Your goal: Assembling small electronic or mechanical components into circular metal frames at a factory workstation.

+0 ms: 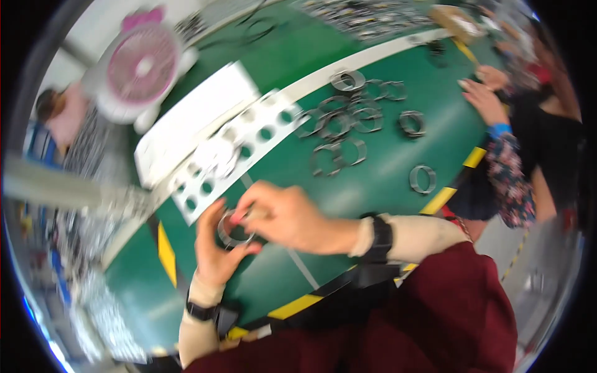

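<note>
My left hand [216, 245] is curled around a metal ring [227, 239], with thumb and fingers on its rim just above the green table. Closed over the ring's upper right side, my right hand [283, 217] pinches something small. Blur and my own fingers hide what it is, though a bit of red shows at the fingertips. Beyond my hands lies a white strip [252, 149] with round holes, and a pile of white round pieces [216, 155] sits on it. Several similar metal rings [339, 121] lie grouped to the right of the strip.
A pink and white fan [140, 68] stands at the far left, behind a white box-like piece [199, 115]. Single rings [423, 179] lie nearer the right edge of the green table [385, 155]. A co-worker's hand [485, 99] rests at that edge. Yellow-black tape [295, 306] borders the table.
</note>
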Action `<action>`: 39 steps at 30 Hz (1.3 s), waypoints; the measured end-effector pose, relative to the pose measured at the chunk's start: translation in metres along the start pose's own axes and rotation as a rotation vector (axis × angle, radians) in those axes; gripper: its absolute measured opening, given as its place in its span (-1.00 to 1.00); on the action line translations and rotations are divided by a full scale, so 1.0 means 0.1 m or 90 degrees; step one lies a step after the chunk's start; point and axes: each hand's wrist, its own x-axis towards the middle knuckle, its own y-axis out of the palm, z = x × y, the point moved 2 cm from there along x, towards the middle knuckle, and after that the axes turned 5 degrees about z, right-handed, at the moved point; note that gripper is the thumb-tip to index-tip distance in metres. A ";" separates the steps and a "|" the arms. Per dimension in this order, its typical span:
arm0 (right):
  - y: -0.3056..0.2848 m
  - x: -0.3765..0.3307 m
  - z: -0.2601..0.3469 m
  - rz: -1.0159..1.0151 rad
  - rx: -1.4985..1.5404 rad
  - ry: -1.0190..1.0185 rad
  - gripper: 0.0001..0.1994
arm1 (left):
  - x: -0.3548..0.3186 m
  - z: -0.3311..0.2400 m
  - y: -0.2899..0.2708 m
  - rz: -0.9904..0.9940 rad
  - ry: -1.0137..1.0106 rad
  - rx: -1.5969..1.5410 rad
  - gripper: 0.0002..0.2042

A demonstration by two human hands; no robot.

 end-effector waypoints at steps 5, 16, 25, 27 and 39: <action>0.58 0.01 -0.15 0.059 -0.060 0.066 -0.82 | -0.24 0.38 -0.38 0.063 0.019 0.067 -0.17; 0.89 0.09 -0.13 0.070 -0.339 -0.007 -0.82 | -0.44 0.64 -0.64 0.096 0.115 0.173 -0.19; 1.01 0.10 -0.15 0.148 -0.352 -0.222 -0.74 | -0.46 0.64 -0.72 0.109 0.109 0.113 -0.18; 1.03 0.08 -0.10 0.138 -0.340 -0.229 -0.72 | -0.50 0.59 -0.74 0.146 0.056 -0.005 -0.15; 1.08 0.12 0.02 0.095 -0.337 -0.304 -0.73 | -0.64 0.57 -0.70 0.274 -0.096 -0.473 -0.16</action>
